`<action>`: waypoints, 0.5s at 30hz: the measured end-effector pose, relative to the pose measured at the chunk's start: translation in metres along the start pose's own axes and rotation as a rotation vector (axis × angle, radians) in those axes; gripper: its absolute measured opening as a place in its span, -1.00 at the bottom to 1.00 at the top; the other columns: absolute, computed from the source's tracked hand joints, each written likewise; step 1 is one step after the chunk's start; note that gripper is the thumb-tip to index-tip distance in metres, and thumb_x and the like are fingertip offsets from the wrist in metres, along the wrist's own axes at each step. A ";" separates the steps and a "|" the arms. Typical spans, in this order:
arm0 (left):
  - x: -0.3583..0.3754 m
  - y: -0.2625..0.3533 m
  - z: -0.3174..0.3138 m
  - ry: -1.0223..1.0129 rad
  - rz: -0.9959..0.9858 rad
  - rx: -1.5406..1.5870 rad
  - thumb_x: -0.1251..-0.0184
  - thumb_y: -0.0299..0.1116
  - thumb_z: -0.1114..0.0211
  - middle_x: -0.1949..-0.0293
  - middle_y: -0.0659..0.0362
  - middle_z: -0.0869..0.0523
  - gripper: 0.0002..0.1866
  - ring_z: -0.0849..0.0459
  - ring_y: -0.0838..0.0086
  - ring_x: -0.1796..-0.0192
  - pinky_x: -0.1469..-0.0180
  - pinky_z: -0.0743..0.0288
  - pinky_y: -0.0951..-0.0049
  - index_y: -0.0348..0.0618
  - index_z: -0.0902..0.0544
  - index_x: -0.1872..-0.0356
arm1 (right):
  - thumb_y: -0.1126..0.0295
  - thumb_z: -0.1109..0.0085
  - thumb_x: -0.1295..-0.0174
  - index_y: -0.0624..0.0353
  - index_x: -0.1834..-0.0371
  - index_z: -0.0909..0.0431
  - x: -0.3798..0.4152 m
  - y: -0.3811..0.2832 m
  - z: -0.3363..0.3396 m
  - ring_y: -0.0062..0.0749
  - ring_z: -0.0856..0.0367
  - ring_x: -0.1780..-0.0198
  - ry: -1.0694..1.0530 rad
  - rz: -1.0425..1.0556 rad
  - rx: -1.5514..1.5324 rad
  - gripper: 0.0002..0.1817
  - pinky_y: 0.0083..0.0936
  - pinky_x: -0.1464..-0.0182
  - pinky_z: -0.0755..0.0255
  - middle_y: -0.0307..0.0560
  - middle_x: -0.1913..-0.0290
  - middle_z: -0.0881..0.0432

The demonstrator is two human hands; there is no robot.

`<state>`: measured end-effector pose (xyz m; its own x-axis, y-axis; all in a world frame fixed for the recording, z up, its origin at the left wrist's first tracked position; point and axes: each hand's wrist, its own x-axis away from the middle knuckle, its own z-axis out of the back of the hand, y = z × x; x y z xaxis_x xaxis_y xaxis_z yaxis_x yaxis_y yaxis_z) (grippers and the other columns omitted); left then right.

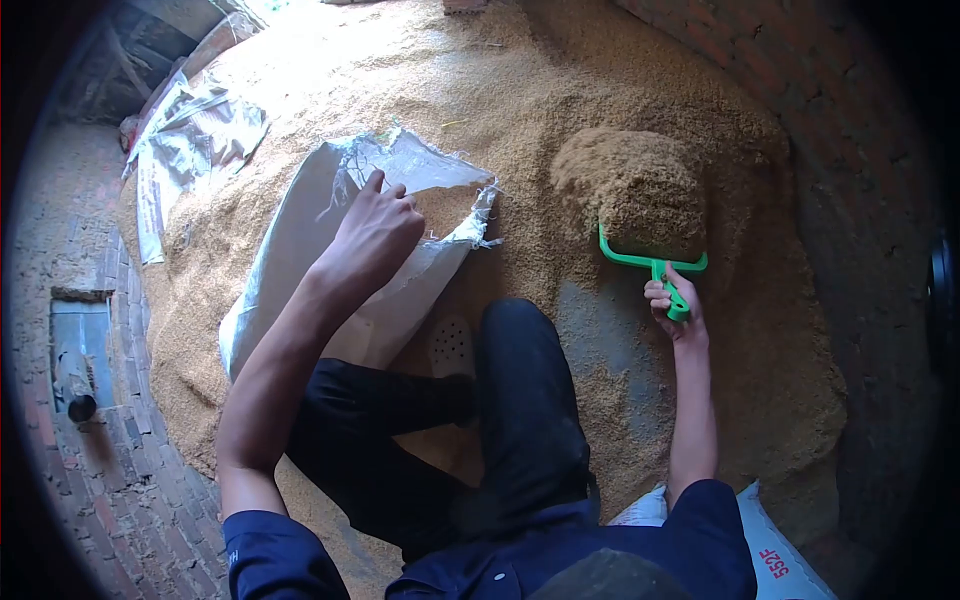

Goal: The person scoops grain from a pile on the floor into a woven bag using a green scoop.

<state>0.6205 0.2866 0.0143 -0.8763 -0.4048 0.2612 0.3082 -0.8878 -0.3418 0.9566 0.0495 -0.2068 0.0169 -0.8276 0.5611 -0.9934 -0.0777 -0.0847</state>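
My left hand is closed at the mouth of a white woven sack, its fingers curled on the rim. The sack leans open in front of my left knee, its edge frayed, with some grain showing inside. My right hand is wrapped round the handle of a green scoop. Heaped tan grain sits at the scoop's front and hides most of its pan. The scoop is to the right of the sack, apart from it.
A large grain pile spreads over the floor to the brick wall. A crumpled sack lies at the far left. A filled sack with red print is by my right side. My shoe is between the sack and my knee.
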 end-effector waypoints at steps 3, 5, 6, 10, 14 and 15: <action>0.001 0.007 -0.008 0.076 -0.056 -0.008 -0.01 -0.47 -0.13 0.44 0.20 -0.58 -0.93 -0.50 0.44 0.20 0.07 -0.28 0.42 -0.15 -0.59 0.53 | 0.06 0.18 -0.35 0.13 0.33 -0.22 0.000 -0.009 -0.025 -0.62 -0.25 0.63 -0.019 -0.200 0.101 -0.67 -0.70 0.71 -0.26 -0.21 0.53 -0.25; 0.002 0.009 -0.016 0.152 -0.091 -0.056 -0.04 -0.45 -0.11 0.42 0.16 -0.56 -0.93 -0.51 0.43 0.18 0.09 -0.29 0.41 -0.19 -0.55 0.46 | 0.06 0.18 -0.35 0.09 0.31 -0.22 -0.005 -0.015 -0.048 -0.63 -0.24 0.64 -0.041 -0.244 0.239 -0.68 -0.71 0.71 -0.25 -0.21 0.52 -0.26; 0.003 0.011 -0.018 0.155 -0.085 -0.056 -0.04 -0.45 -0.11 0.42 0.16 -0.56 -0.93 -0.51 0.43 0.18 0.09 -0.29 0.41 -0.19 -0.55 0.46 | 0.05 0.19 -0.35 0.05 0.29 -0.22 -0.008 -0.017 -0.061 -0.63 -0.24 0.64 -0.060 -0.283 0.374 -0.70 -0.71 0.72 -0.24 -0.21 0.52 -0.27; 0.003 0.018 -0.012 0.085 -0.055 0.082 -0.09 -0.45 -0.10 0.44 0.14 -0.55 -0.93 -0.54 0.41 0.21 0.11 -0.30 0.38 -0.18 -0.48 0.40 | 0.08 0.12 -0.33 0.06 0.26 -0.20 -0.020 -0.006 -0.123 -0.65 -0.25 0.65 0.030 -0.321 0.703 -0.72 -0.78 0.72 -0.24 -0.21 0.51 -0.30; 0.003 0.019 -0.010 0.117 -0.082 0.215 -0.08 -0.49 -0.09 0.47 0.14 -0.53 -0.95 -0.55 0.39 0.25 0.13 -0.31 0.37 -0.17 -0.46 0.40 | 0.13 0.08 -0.32 0.13 0.38 -0.28 -0.052 0.024 -0.177 -0.62 -0.32 0.66 0.048 -0.305 1.097 -0.71 -0.69 0.69 -0.32 -0.20 0.55 -0.34; 0.004 0.019 -0.010 0.116 -0.081 0.216 -0.08 -0.49 -0.09 0.47 0.14 -0.53 -0.95 -0.55 0.39 0.25 0.13 -0.31 0.37 -0.17 -0.46 0.40 | 0.15 0.08 -0.32 0.17 0.36 -0.32 -0.058 0.037 -0.192 -0.60 -0.34 0.65 0.046 -0.265 1.210 -0.71 -0.64 0.67 -0.35 -0.20 0.56 -0.34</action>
<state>0.6192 0.2704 0.0002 -0.9340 -0.3140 0.1702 0.2966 -0.9474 -0.1204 0.8973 0.2009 -0.0847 0.1727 -0.6896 0.7033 -0.2154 -0.7232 -0.6562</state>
